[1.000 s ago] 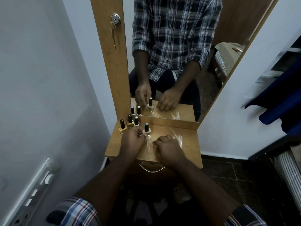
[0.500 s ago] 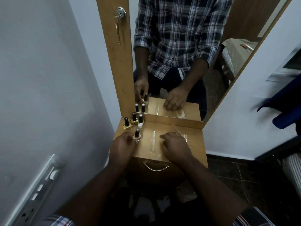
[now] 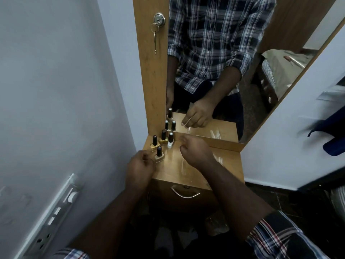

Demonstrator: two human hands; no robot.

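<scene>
Four black-capped nail polish bottles stand at the back left corner of a small wooden dresser top (image 3: 197, 172). Two gold bottles (image 3: 154, 145) (image 3: 163, 140) and a white bottle (image 3: 170, 142) are by the mirror. A beige bottle (image 3: 159, 157) stands in front of them. My left hand (image 3: 140, 166) is at the beige bottle's left side, its curled fingertips pinching the base. My right hand (image 3: 194, 150) hovers above the top just right of the white bottle, fingers loosely curled and holding nothing.
A tall mirror (image 3: 233, 62) in a wooden frame rises behind the top and reflects the bottles and the person. A lock with hanging keys (image 3: 158, 20) is on the frame. Below the top is a drawer handle (image 3: 185, 193). A socket panel (image 3: 56, 210) is on the left wall; blue cloth (image 3: 332, 139) hangs right.
My left hand slid the beige bottle left, in front of the gold ones. My right hand lifted off the dresser top and moved back toward the white bottle.
</scene>
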